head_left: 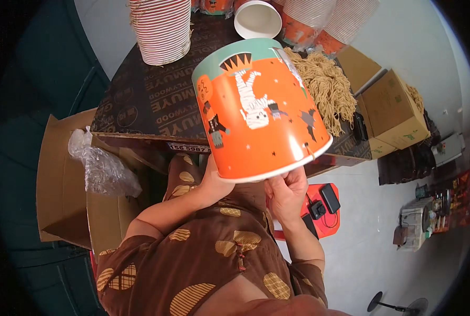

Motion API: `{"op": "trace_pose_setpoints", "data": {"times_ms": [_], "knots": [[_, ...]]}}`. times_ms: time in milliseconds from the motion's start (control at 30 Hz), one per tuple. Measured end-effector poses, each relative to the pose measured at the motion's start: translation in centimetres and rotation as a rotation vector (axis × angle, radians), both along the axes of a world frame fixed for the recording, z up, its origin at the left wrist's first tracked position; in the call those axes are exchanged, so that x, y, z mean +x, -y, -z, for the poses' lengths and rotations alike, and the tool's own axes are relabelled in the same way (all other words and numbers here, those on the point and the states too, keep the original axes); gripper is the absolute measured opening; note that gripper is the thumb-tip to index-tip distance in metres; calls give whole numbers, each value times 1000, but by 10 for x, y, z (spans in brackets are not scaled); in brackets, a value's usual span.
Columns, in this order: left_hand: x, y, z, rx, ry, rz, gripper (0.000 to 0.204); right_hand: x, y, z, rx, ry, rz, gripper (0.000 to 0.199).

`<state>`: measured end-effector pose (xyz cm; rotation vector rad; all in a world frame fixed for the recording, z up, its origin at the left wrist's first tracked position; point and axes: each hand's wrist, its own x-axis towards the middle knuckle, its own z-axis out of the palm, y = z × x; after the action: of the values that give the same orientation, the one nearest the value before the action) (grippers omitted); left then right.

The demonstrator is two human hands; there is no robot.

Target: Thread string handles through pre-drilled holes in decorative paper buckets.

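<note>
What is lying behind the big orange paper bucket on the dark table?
Behind the orange paper bucket a pile of tan twine lies on the dark table, with an upright white cup farther back. The bucket covers part of the twine.

left hand (214, 181): fingers hidden behind bucket (258, 108); grip not readable
bucket inside: turned away, unseen
cup stack (161, 29): top cut by upper edge
tabletop (140, 100): near edge partly covered by bucket
shelf clutter (430, 216): too small and blurred to identify
</note>
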<state>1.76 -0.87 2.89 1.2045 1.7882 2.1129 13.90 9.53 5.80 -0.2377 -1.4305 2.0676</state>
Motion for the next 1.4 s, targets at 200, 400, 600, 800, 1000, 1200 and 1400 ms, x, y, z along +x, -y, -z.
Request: {"op": "trace_pose_setpoints", "data": {"times_ms": [200, 400, 600, 800, 1000, 1200, 1400], "knots": [[6, 2, 6, -128, -56, -65, 23, -8, 3, 0, -63, 30, -50, 16], [8, -7, 20, 69, 206, 28, 17, -10, 5, 1, -200, -14, -75, 18], [13, 1, 2, 20, 31, -22, 15, -10, 4, -3, -351, 15, -105, 14], [8, 2, 5, 5, 18, 36, 18, -12, 9, -9, -324, 39, -13, 11], [9, 4, 4, 3, 53, 65, 19, -12, 6, -1, -326, 36, -40, 14], [13, 6, -3, 43, 26, 62, 22, -12, 9, -3, -343, 52, 30, 11], [10, 10, -8, 34, -163, 54, 31, -7, 7, 2, -424, -1, -48, 33]]}}
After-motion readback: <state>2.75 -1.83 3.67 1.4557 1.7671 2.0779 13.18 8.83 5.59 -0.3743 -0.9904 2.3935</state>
